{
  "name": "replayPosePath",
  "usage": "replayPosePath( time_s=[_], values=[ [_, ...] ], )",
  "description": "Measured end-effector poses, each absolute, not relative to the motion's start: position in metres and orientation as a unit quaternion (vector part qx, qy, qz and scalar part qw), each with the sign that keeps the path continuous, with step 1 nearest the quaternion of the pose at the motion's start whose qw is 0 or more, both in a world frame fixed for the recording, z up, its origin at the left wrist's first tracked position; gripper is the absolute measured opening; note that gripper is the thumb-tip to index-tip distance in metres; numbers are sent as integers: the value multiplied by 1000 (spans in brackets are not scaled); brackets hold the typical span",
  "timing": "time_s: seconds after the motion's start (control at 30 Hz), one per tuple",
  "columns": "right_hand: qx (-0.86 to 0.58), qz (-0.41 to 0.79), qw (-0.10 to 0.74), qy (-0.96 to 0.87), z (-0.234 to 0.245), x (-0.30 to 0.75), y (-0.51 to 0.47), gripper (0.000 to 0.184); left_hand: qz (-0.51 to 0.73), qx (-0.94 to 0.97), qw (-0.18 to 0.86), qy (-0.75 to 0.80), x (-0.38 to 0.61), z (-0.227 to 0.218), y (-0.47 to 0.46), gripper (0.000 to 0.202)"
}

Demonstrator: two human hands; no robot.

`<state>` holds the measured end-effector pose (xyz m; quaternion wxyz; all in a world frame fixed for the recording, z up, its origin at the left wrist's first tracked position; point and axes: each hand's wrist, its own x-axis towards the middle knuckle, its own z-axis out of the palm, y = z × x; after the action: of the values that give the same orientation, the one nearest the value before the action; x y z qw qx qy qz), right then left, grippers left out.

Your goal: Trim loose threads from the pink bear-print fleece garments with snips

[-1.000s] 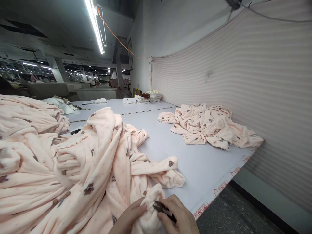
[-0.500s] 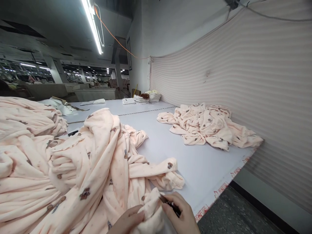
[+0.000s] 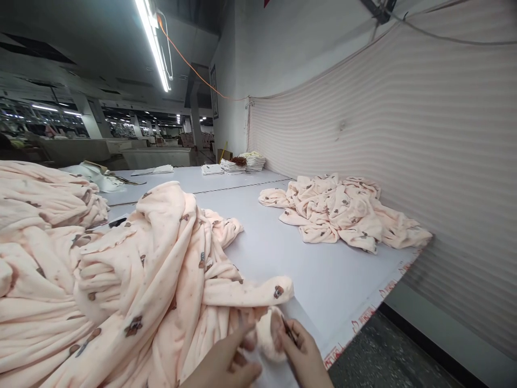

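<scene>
My right hand is closed around small dark thread snips, largely covered by the fingers. Against those fingers is the rounded cuff of a pale pink fleece garment, its opening turned toward the hand. My left hand is just left of the cuff, slightly blurred, fingers apart with nothing visible between them. A large heap of the same fleece, printed with small brown bears, spreads over the left of the table. One sleeve sticks out from it above my hands.
Another pile of pink garments lies on the right of the pale table. Stacks of white pieces stand at the back. A striped cloth hangs along the wall. The table's right edge carries red print.
My left hand has let go of the fleece and opened. The cuff has moved up and right beside my right hand, which still holds the snips.
</scene>
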<state>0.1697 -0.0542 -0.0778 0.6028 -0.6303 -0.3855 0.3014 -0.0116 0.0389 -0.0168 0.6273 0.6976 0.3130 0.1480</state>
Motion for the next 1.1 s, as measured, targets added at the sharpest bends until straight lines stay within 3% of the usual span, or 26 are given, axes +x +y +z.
replayPosePath(
  time_s=[0.1, 0.23, 0.3, 0.4, 0.5, 0.6, 0.7, 0.83, 1.1],
  values=[
    [-618, 314, 640, -332, -100, 153, -62, 42, 130, 739, 579, 318, 26, -19, 36, 43],
    [-753, 138, 565, -307, -106, 158, -79, 47, 223, 782, 482, 326, 38, -31, 27, 24],
    [-782, 80, 527, -323, -99, 163, -83, 39, 280, 787, 463, 295, 30, -38, 23, 26],
    [-750, 54, 545, -370, -86, 162, -81, 28, 347, 788, 441, 254, 16, -46, 16, 27],
    [-717, 6, 571, -399, -77, 152, -75, 22, 397, 776, 404, 279, 8, -48, 13, 23],
    [-711, 1, 541, -450, -74, 141, -75, 14, 431, 768, 359, 308, 4, -46, 14, 22],
    [-729, 44, 488, -478, -71, 136, -79, 10, 384, 770, 408, 306, 1, -42, 20, 17],
    [-700, 89, 515, -487, -56, 138, -78, 22, 361, 753, 460, 300, -2, -43, 24, 15],
    [-719, 62, 494, -486, -40, 132, -71, 29, 370, 720, 506, 296, -5, -42, 22, 19]
  ],
)
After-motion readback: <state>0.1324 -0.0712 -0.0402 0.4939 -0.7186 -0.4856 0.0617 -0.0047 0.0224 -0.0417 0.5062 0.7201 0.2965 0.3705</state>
